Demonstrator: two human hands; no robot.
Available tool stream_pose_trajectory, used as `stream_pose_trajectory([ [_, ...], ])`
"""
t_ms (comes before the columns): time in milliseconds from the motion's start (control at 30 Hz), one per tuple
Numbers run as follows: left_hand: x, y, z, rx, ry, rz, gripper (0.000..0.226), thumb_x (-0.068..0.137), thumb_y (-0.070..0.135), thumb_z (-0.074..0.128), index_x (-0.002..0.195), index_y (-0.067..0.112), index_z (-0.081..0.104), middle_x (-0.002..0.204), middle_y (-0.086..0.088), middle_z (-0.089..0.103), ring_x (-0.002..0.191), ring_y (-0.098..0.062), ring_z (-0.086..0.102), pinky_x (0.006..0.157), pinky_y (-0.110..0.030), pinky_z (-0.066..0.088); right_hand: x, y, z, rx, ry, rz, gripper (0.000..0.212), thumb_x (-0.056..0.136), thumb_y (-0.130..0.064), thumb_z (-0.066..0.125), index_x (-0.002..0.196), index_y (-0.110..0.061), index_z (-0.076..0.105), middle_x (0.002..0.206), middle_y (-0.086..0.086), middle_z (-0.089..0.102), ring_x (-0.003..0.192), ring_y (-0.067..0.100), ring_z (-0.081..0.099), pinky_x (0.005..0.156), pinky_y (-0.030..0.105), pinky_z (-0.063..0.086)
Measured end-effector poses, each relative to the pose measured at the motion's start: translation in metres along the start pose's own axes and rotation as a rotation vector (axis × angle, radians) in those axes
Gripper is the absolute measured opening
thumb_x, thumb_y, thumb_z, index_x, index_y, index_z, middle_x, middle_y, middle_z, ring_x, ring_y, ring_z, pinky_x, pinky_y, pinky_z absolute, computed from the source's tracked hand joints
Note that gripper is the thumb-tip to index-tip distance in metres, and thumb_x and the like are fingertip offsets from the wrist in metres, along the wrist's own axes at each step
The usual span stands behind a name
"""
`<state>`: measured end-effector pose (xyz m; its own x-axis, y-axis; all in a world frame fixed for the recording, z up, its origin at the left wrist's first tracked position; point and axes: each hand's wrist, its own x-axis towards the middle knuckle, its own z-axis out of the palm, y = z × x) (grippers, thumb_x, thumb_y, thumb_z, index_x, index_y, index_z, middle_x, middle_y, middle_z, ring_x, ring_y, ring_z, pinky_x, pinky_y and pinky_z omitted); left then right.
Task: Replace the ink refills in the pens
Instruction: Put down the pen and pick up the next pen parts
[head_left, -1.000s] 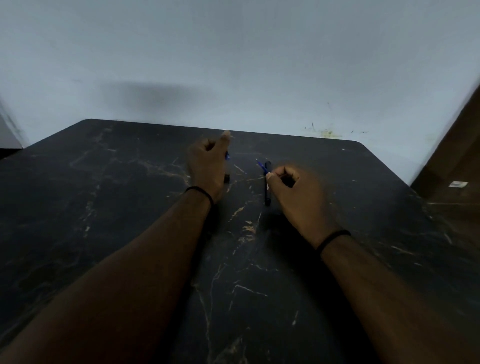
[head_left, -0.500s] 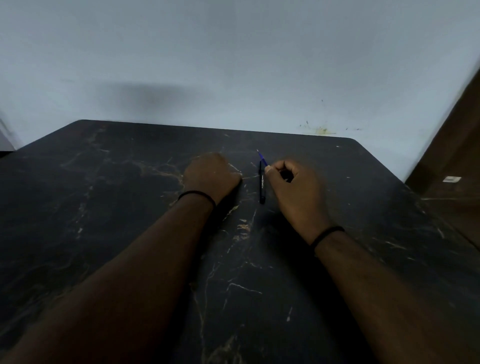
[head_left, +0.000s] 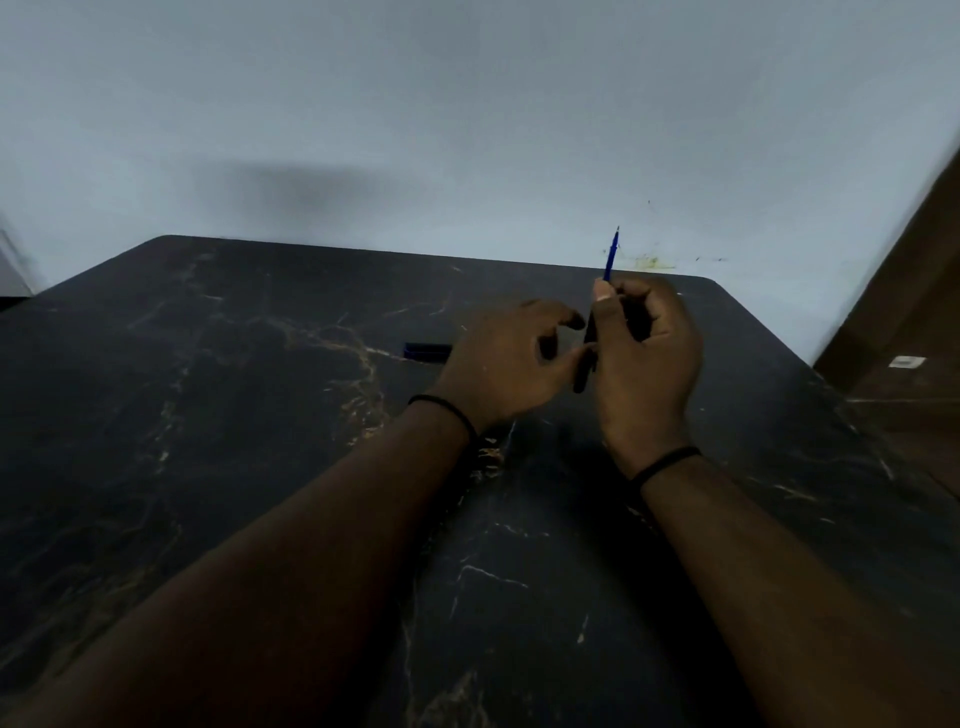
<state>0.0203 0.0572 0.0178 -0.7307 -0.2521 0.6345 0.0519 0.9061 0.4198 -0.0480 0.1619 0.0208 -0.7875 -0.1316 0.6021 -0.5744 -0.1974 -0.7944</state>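
Observation:
My right hand (head_left: 647, 358) holds a dark pen (head_left: 586, 364) upright above the black marble table (head_left: 260, 415), thumb pressed along it. A thin blue refill (head_left: 612, 254) sticks up out of the pen past my thumb tip. My left hand (head_left: 509, 358) is right beside it, fingers curled, with thumb and forefinger tips meeting the pen's barrel. The lower end of the barrel shows between the two hands. A short dark blue pen part (head_left: 427, 352), perhaps a cap, lies flat on the table just left of my left hand.
A pale wall (head_left: 467, 130) rises right behind the table's far edge. A brown wooden surface (head_left: 914, 332) stands off the table's right side. Both wrists wear a thin black band.
My right hand has lifted the pen off the table and tipped it upright, refill pointing up. My left hand left the small part on the table and moved right to the pen.

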Motion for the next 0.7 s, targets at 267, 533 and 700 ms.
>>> stream_pose_trajectory([
  [267, 0.004, -0.009, 0.003, 0.022, 0.012, -0.062, 0.019, 0.091, 0.031, 0.065, 0.075, 0.021, 0.064, 0.070, 0.006, 0.061, 0.065, -0.010, 0.055, 0.059, -0.033, 0.043, 0.007, -0.011, -0.004, 0.157, 0.094, -0.144, 0.004, 0.098, -0.007, 0.056, 0.094, -0.008, 0.057, 0.089, 0.021, 0.066, 0.082, 0.030, 0.064, 0.075, 0.034, 0.053],
  [533, 0.005, -0.021, 0.005, 0.101, 0.102, -0.188, 0.022, 0.093, 0.044, 0.059, 0.079, 0.027, 0.060, 0.078, 0.007, 0.059, 0.070, -0.011, 0.056, 0.059, -0.024, 0.044, 0.032, 0.005, -0.030, -0.137, 0.231, -0.248, 0.008, 0.099, -0.025, 0.051, 0.094, -0.020, 0.048, 0.081, 0.001, 0.060, 0.072, 0.012, 0.059, 0.071, 0.022, 0.049],
  [700, 0.005, -0.023, 0.005, 0.024, 0.126, -0.221, 0.020, 0.092, 0.042, 0.062, 0.082, 0.025, 0.061, 0.076, 0.006, 0.058, 0.071, -0.013, 0.059, 0.064, -0.027, 0.047, 0.033, 0.035, -0.040, -0.668, -0.019, 0.080, 0.019, 0.094, -0.037, 0.061, 0.079, -0.026, 0.058, 0.064, -0.020, 0.047, 0.057, 0.001, 0.042, 0.052, 0.012, 0.026],
])
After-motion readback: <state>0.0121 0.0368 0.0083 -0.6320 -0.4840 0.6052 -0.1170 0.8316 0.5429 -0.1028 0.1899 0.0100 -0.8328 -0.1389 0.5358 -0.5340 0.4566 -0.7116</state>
